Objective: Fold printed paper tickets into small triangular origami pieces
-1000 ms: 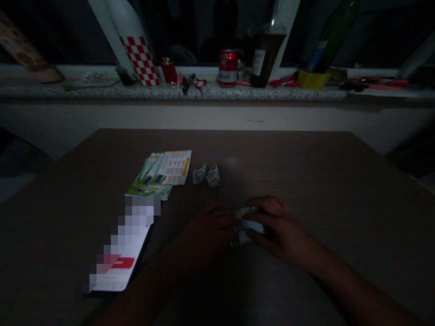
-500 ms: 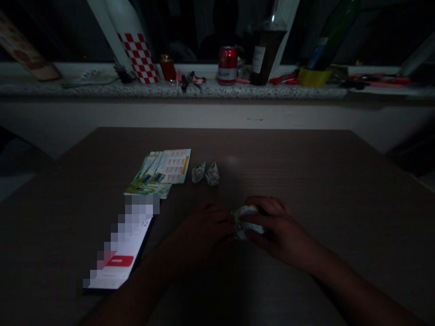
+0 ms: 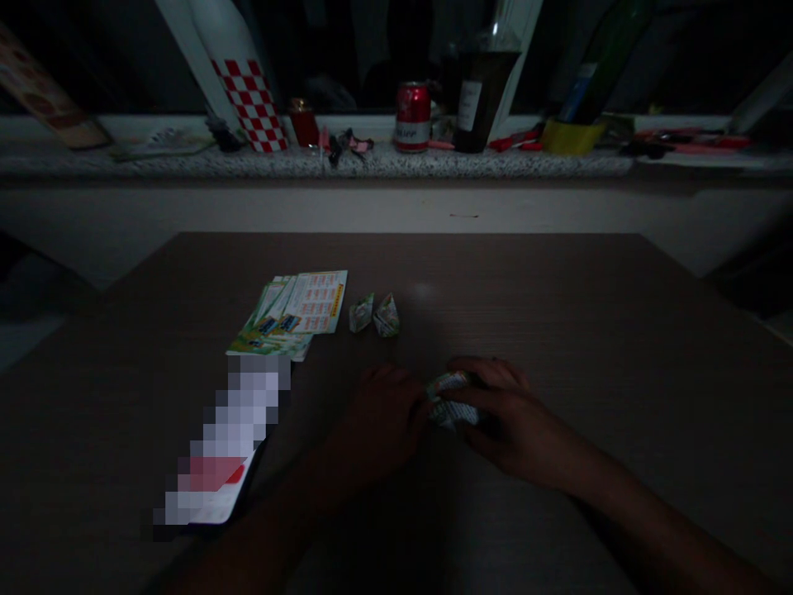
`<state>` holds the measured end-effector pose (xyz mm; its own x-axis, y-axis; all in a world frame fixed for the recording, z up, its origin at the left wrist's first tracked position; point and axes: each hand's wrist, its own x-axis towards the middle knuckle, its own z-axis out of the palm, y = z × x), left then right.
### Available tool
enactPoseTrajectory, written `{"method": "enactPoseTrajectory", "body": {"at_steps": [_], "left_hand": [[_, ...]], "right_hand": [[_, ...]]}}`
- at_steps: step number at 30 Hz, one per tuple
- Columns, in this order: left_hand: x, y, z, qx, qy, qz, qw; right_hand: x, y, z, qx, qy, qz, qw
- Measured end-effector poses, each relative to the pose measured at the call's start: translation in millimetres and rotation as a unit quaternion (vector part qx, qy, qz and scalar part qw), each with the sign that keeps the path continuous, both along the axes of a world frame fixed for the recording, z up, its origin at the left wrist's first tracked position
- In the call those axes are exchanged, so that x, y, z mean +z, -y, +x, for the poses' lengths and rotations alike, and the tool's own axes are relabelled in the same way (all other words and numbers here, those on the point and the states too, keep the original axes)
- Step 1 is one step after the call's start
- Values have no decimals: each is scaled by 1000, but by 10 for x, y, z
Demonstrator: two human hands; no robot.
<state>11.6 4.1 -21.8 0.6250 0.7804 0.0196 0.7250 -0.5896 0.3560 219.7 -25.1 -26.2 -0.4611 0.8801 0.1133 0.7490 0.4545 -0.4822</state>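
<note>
A small folded piece of printed paper point(image 3: 457, 411), green and white, is between my two hands, low over the table. My right hand point(image 3: 517, 426) grips it from the right with the fingers bent over it. At its left edge is my left hand point(image 3: 384, 417), dark in shadow, fingers curled in against the paper; the fingertips are hard to make out. Beyond my hands two small folded paper shapes, a left one point(image 3: 361, 314) and a right one point(image 3: 387, 316), stand side by side. Left of them lies a fanned stack of printed cards point(image 3: 291, 310).
A phone point(image 3: 229, 463) with a lit, partly pixelated screen lies beside my left forearm on the dark wooden table point(image 3: 557, 306). On the stone windowsill point(image 3: 372, 169) behind stand a checkered bottle point(image 3: 254, 103), a red can point(image 3: 413, 116) and a dark bottle point(image 3: 474, 99).
My left fingers have shifted slightly at the paper's left edge. The folded paper has turned a little and looks narrower. The cards and the two folded shapes stay put.
</note>
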Motion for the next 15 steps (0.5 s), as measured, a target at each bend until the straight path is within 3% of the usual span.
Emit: {"method": "enactPoseTrajectory", "body": {"at_steps": [15], "left_hand": [[-3,35,107,14,-66,49,997]], "right_hand": [[2,-25,-6,-25,-25,-20,999]]}}
